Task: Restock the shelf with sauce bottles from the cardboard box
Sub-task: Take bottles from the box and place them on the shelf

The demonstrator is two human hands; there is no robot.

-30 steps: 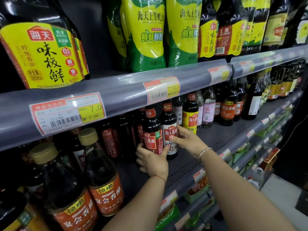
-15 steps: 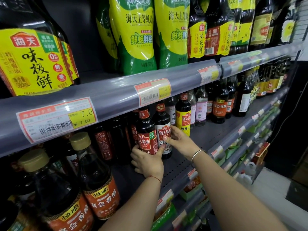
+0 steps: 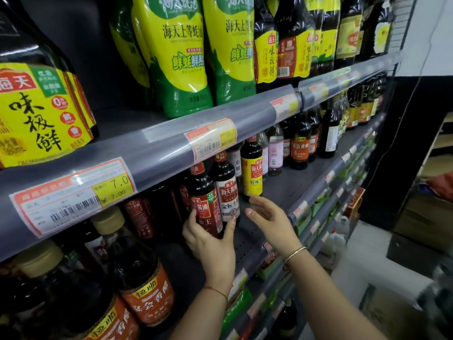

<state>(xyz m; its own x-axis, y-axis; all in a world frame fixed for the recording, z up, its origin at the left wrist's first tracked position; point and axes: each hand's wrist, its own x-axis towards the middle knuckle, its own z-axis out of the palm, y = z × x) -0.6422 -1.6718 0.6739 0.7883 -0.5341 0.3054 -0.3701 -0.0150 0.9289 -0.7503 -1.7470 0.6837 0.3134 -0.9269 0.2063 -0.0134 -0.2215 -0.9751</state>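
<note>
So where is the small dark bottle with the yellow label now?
In the head view the yellow-labelled dark bottle stands on the grey metal shelf, right of the white-labelled dark bottle, just beyond the right hand.

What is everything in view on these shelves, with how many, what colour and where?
red-label bottle: one, dark, middle shelf front, held
white-label bottle: one, dark, right beside it
yellow-label bottle: one, dark, further back and right
squeeze bottles: at least three, green and yellow, top shelf
large bottle: at least one, dark with yellow label, top shelf, far left
vinegar bottles: at least two, orange labels, middle shelf, near left
price tags: several, red, white and yellow, on the shelf rails
left hand: one, fingers curled round the red-label bottle
right hand: one, open, holding nothing, near the yellow-label bottle
</note>
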